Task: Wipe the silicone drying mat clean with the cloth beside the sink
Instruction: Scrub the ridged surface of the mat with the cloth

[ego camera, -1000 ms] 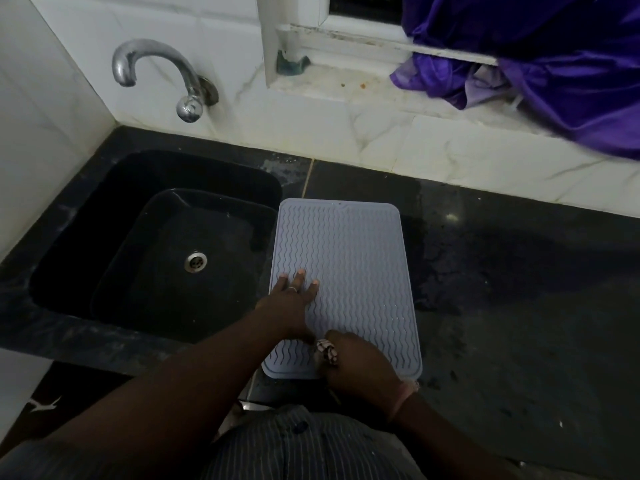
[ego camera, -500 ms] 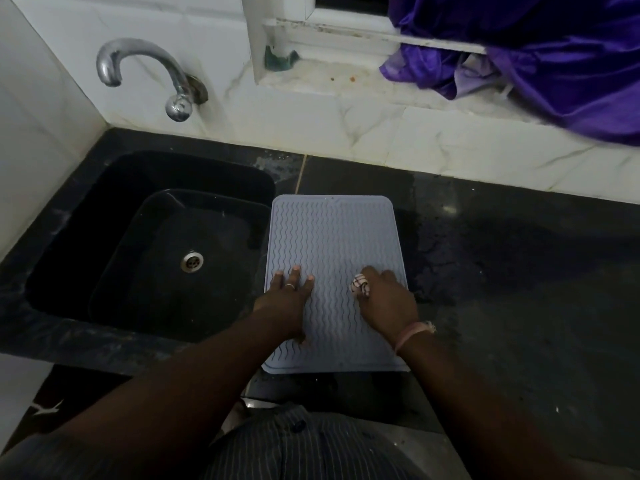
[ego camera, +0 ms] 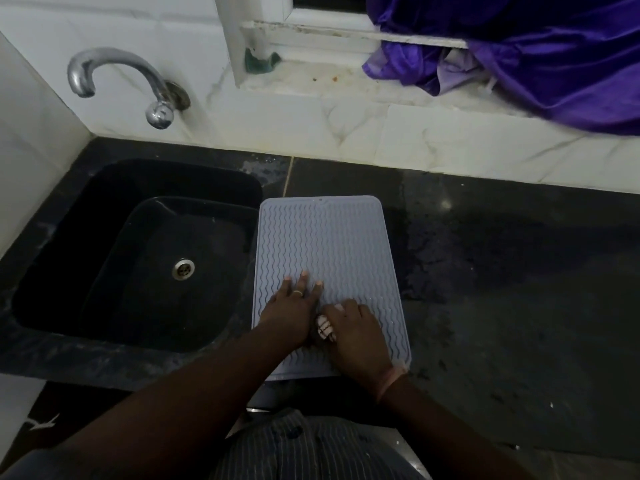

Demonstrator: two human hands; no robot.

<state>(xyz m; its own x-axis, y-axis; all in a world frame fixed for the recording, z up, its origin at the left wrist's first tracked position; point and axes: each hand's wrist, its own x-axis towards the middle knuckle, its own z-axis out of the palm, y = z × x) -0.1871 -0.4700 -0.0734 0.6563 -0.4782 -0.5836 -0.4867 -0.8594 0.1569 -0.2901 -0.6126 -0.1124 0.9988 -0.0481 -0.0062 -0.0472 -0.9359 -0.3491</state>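
Our left hand (ego camera: pixel 292 308) has its fingers straight, pressing flat on the silicone mat (ego camera: pixel 329 251). Our right hand (ego camera: pixel 356 336) is curled round a bunched white cloth (ego camera: pixel 325 328), pressed to the mat's near half. The mat lies on the dark counter (ego camera: pixel 502 271), touching the sink (ego camera: pixel 138 258) rim.

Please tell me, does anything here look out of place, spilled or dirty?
Yes. The dark counter right of the silicone mat shows a dull, patchy smear, perhaps moisture. The window ledge carries brownish specks, and purple fabric spills over it. The mat lies flat, slightly askew.
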